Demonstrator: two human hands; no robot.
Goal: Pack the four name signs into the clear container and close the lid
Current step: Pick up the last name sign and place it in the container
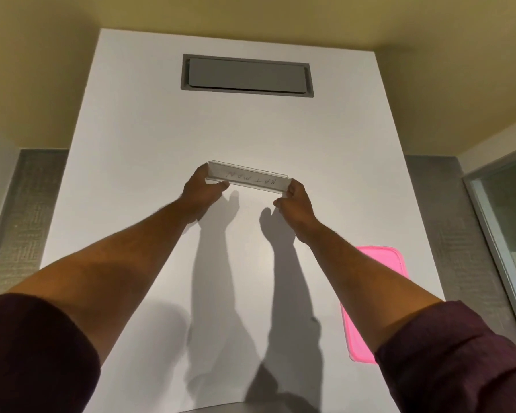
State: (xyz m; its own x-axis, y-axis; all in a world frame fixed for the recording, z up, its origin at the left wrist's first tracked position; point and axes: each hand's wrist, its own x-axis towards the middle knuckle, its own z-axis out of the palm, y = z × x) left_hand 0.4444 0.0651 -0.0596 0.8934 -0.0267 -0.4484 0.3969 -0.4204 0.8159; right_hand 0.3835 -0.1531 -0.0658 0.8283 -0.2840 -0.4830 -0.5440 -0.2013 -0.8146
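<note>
Hands meet at the two ends of one name sign (248,179), out at arm's reach over the middle of the white surface (149,138). The left hand (201,190) closes its thumb and fingers on the sign's left end; the right hand (294,201) pinches the right end. Whether the sign rests on the surface or is just clear of it cannot be told.

The sign's long axis runs left to right across the body, slightly lower at the right, with its handwritten lettering upside down to the wearer. Both hands are equally on it, so neither is nearer.

A pink lid (376,296) lies flat on the surface near the right edge, well back toward the body, beside the right forearm. No clear container and no other signs show in view, so the carry probably runs back toward the body and to the right.
</note>
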